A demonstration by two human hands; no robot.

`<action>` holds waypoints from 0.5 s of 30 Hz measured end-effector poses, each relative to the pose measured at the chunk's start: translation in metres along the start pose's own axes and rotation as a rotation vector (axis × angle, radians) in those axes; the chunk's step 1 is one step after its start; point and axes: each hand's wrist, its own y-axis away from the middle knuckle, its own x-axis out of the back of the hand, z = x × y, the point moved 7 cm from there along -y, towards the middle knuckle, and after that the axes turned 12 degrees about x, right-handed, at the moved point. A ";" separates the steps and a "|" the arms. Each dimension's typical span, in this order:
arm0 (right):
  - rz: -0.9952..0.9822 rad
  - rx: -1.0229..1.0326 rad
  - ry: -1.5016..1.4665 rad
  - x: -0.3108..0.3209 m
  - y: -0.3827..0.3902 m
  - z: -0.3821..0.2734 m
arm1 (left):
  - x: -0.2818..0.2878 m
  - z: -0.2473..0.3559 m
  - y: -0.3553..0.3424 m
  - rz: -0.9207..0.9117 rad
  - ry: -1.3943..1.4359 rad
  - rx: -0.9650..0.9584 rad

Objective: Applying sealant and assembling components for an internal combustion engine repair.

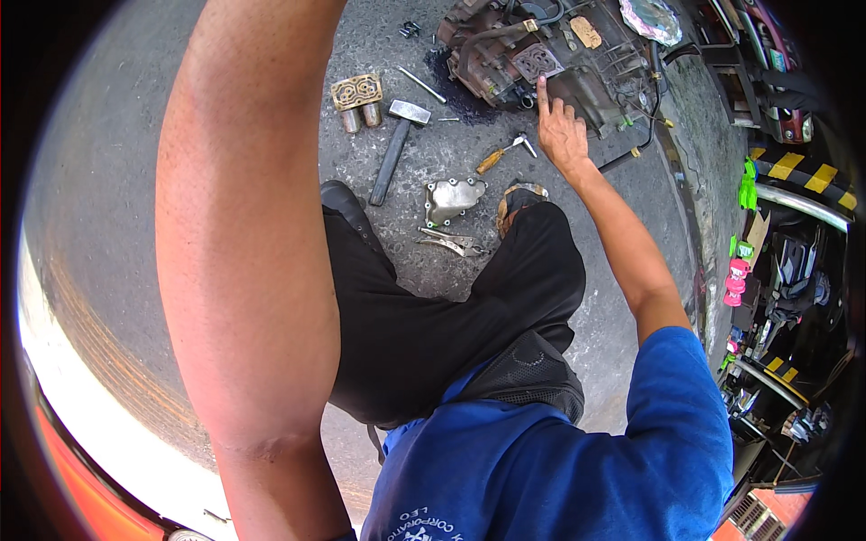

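Note:
My right hand (563,133) reaches to a greasy engine or gearbox assembly (483,68) at the top of the head view. Its index finger is stretched out, its tip at the lower edge of a square grey metal plate with cut channels (538,59); whether they touch I cannot tell. Nothing shows in that hand, and the other fingers are loosely bent. Large across the left side, my left forearm (248,207) runs out past the top edge, so my left hand is out of sight. A brown piece of gasket-like material (585,32) lies on the assembly.
On the ground lie a hammer (391,158), a channelled metal block with two cylinders (356,93), a thin rod (421,84), a tool with an orange handle (505,155), a metal cover (454,199) and locking pliers (453,242). Crowded racks (785,270) stand at right.

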 end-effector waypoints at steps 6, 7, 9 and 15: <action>0.042 0.035 -0.008 -0.003 -0.001 -0.006 | 0.000 -0.003 0.001 -0.021 -0.009 -0.029; 0.065 0.021 -0.011 -0.002 -0.001 -0.005 | 0.002 -0.003 0.003 -0.012 0.010 -0.055; 0.010 -0.012 -0.002 -0.008 -0.003 -0.001 | 0.001 -0.001 0.003 -0.015 0.027 -0.044; -0.039 0.049 0.077 -0.021 -0.002 -0.007 | 0.000 -0.003 0.002 -0.039 0.026 0.015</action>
